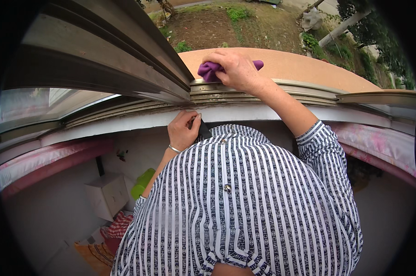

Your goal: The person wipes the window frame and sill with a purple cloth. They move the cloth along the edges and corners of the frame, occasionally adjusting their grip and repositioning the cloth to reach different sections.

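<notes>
A bunched purple cloth is in my right hand, over the outer edge of the metal window track and the peach-coloured outside ledge. One end of the cloth sticks out past my knuckles. My left hand, with a silver bangle at the wrist, is curled at the inner edge of the white window sill. Its thumb and forefinger pinch a dark, flat strip or strap close to my shirt; what this belongs to is hidden.
A sliding window frame stands at the left, another sash at the right. Pink floral curtains hang on both sides. Indoors at lower left are a white cabinet and a green object. Outside lies a garden plot.
</notes>
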A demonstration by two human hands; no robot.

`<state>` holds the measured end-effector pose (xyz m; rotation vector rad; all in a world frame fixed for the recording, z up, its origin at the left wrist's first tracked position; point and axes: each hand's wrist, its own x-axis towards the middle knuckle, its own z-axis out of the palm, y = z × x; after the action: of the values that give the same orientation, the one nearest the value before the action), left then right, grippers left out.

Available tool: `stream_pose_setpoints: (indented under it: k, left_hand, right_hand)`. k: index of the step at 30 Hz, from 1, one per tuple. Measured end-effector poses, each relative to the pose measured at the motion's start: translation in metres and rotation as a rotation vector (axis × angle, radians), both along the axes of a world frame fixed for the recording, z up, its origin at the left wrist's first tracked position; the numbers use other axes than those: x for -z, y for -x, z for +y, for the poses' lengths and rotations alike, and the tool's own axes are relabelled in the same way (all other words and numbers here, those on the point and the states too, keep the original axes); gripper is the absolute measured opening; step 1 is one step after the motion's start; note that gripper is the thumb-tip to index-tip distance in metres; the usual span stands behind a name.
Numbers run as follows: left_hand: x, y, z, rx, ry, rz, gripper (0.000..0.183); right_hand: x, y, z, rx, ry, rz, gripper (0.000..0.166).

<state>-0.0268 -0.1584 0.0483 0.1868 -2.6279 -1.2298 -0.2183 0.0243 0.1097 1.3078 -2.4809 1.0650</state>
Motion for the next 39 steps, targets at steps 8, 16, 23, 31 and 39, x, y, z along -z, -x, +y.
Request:
stream_pose_setpoints:
  k: [8,16,23,31,39]
  left_hand:
    - [0.004,-0.003,-0.005,0.079,0.137,0.174,0.010]
    - [0.005,0.013,0.000,0.176,0.113,0.249,0.008]
    - [0.028,0.021,-0.007,0.231,0.145,0.351,0.020]
    - [0.034,0.019,-0.007,0.212,0.142,0.328,0.022]
    - [0.036,0.021,-0.004,0.234,0.162,0.312,0.018]
  right_hand:
    - [0.017,0.019,0.008,0.162,-0.291,0.298,0.013]
    - [0.024,-0.030,-0.010,-0.167,-0.126,-0.009,0.025]
    - [0.007,0.040,0.004,0.339,-0.044,-0.171,0.027]
    - [0.053,0.015,-0.050,-0.118,-0.066,-0.343,0.029]
    - [0.024,0.111,0.158,0.611,-0.642,-0.003,0.025]
